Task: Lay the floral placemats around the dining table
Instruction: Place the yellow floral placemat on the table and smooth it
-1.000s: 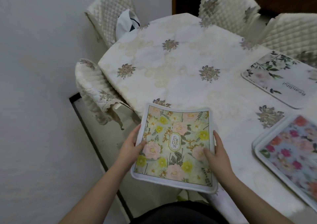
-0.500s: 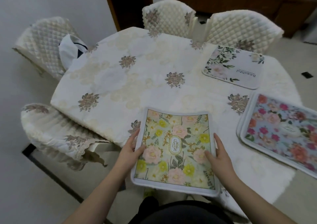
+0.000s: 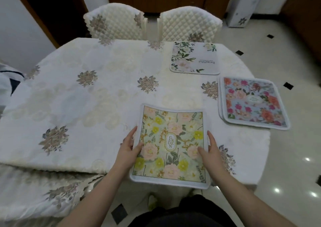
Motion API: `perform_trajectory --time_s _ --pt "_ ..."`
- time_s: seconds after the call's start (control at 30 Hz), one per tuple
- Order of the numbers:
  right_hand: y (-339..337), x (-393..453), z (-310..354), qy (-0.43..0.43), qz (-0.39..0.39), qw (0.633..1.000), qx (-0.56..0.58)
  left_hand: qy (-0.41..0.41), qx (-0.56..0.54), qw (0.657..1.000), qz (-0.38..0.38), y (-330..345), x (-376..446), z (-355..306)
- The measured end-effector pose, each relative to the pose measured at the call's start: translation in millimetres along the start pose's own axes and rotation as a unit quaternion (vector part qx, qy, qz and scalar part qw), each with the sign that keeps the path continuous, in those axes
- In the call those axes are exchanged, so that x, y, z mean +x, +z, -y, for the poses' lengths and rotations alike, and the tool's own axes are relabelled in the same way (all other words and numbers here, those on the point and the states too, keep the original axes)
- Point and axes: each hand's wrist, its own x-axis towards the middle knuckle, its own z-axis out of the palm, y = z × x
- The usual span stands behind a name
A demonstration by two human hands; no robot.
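Left hand (image 3: pixel 127 150) fingers curled on left edge of yellow placemat (image 3: pixel 171 147), thumb on top. Right hand (image 3: pixel 211 153) grips right edge same way. Placemat at near edge of counter (image 3: pixel 90 105), near end past rim, far end on cream flowered tablecloth. Blue-pink placemat (image 3: pixel 252 103) at right edge of counter, white leafy placemat (image 3: pixel 194 58) at far side, both flat. Two quilted chairs (image 3: pixel 152 23) behind counter. Shiny pale floor (image 3: pixel 295 157) with small black tiles, dark wood cabinets beyond.

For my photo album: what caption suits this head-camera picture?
Both hands, left and right, hold a yellow placemat over the table; two placemats already lie there.
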Motion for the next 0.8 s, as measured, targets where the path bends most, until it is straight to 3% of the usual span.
perform_trajectory --time_s 0.2,0.43,0.8 --pt "-35.4 -1.9 -15.7 0.038 -0.048 0.997 0.045 -0.013 -0.014 0.999 0.037 25.8 11.9 -8.6" --pt "-72.1 11.8 -36.0 0.066 -0.082 0.994 0.022 -0.022 0.027 0.997 0.066 75.2 23.8 -14.9" --pt "-78.4 46.2 -31.4 0.02 -0.05 0.997 -0.052 -0.077 -0.022 0.997 0.009 85.7 32.9 -3.7"
